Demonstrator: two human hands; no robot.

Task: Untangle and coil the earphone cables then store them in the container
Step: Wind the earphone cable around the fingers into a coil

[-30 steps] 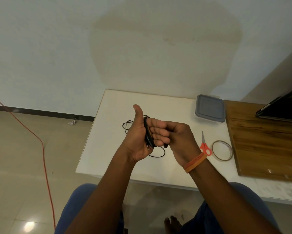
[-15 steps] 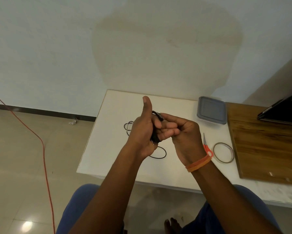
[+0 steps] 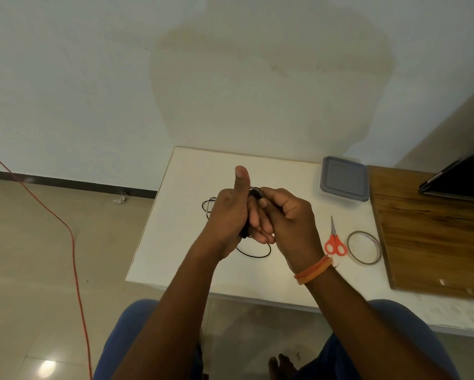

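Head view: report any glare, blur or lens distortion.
Head view: glare only as a bright spot on the floor tiles; light on the white table is soft and even; the wide lens bows the table's edges; slight softness on both hands, so the black cable in their grip is hard to trace.

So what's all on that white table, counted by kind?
Black earphone cables: 2, one coil held in the hands, one loose on the table
Grey-lidded plastic container: 1
Orange-handled scissors: 1
Roll of clear tape: 1
Brown wooden board: 1
Total: 6
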